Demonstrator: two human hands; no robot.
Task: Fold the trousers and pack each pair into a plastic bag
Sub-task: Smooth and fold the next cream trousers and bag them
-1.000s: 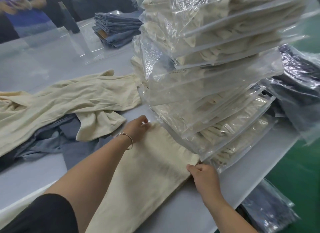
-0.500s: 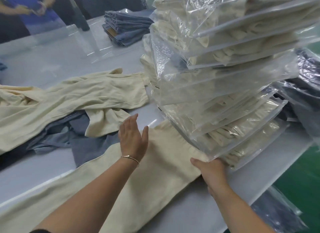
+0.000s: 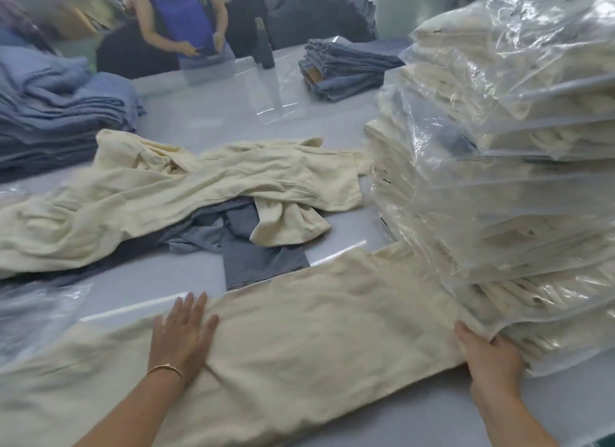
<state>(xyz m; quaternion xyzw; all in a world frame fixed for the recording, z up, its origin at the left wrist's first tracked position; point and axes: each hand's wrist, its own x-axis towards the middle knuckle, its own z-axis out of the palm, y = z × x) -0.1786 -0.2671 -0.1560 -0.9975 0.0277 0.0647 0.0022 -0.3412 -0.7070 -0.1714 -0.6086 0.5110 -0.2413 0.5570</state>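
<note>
A pair of cream trousers [image 3: 316, 323] lies stretched flat across the near part of the white table [image 3: 206, 124]. My left hand [image 3: 183, 337] presses on the cloth with straight fingers, towards its left half. My right hand [image 3: 489, 356] grips the right end of the trousers, where the cloth slips under a tall stack of bagged cream trousers [image 3: 499, 180]. More loose cream trousers [image 3: 186, 187] lie crumpled behind, over some blue-grey ones [image 3: 256, 260].
An empty plastic bag [image 3: 36, 310] lies at the left. Folded blue jeans are piled at far left [image 3: 56, 114] and at the back [image 3: 342, 67]. A person in a blue apron [image 3: 186, 17] works across the table beside a dark bottle [image 3: 264, 44].
My left hand has slid leftward along the cream trousers, flattening them. My right hand stays at the right end by the stack. The view has lifted and swung left.
</note>
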